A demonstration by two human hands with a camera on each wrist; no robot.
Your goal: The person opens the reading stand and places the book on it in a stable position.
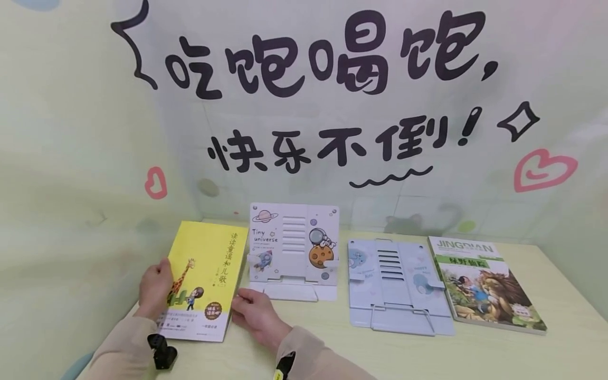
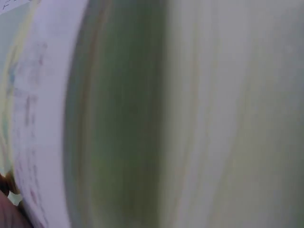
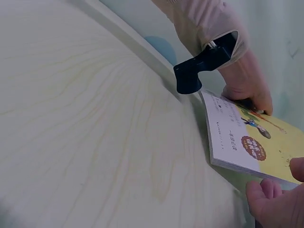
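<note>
The yellow children's rhyme book (image 1: pixel 209 264) is at 8 o'clock in the head view, cover facing the person. The left hand (image 1: pixel 155 287) grips its 9 o'clock edge and the right hand (image 1: pixel 258 316) pinches its 4 o'clock edge, probably to balance its weight. At 6 o'clock, the Tiny universe book stand (image 1: pixel 295 265) leans back, presumably so pages can rest against it.

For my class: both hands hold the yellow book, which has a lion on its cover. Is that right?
The animal is wrong: the head view shows a giraffe on the yellow book. The left hand and right hand do hold it.
</note>
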